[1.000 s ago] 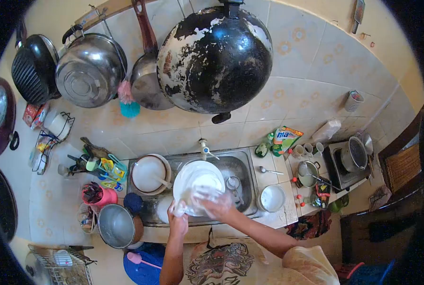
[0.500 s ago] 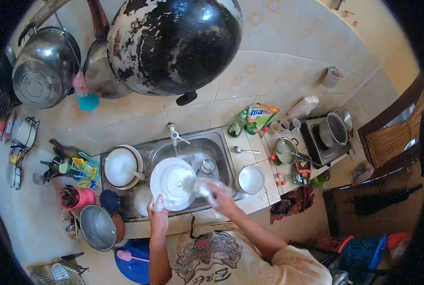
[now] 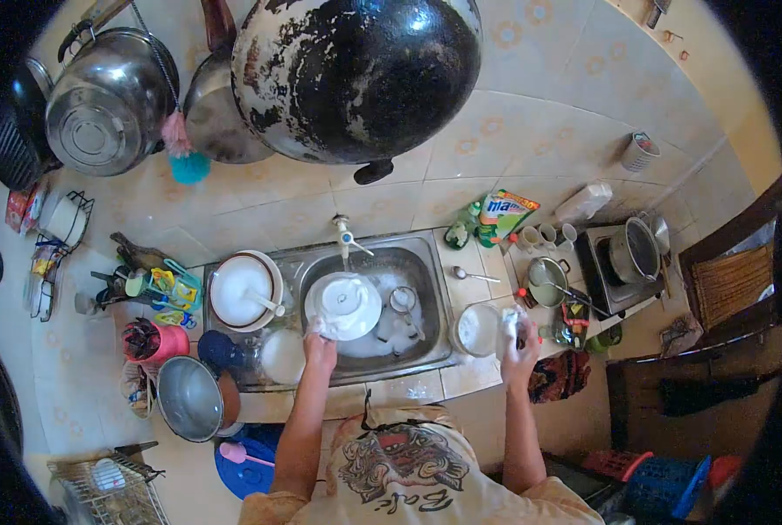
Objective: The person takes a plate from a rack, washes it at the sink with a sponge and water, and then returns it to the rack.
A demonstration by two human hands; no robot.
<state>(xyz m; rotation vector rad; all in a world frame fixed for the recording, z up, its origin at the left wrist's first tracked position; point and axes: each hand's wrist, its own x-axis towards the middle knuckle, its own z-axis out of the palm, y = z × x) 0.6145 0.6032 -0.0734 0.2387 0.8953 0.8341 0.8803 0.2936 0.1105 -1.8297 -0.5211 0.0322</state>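
My left hand grips the near rim of a white plate, holding it over the sink basin below the tap. A round ring shows at the plate's middle. Suds cover parts of my left fingers. My right hand is off to the right, over the counter edge beside a white bowl with foam in it. Its fingers curl around a foam-covered sponge, whose shape is mostly hidden by lather. In the sudsy basin lies a metal cup or strainer.
Stacked foamy plates with a spoon sit on the drainboard's left. A spoon, a detergent pouch and a pot stand on the right counter, before a stove. A large wok hangs overhead.
My right hand has moved away from the plate to the right, past the foamy bowl. The plate has shifted toward the tap, still in my left hand. The camera view has shifted slightly.
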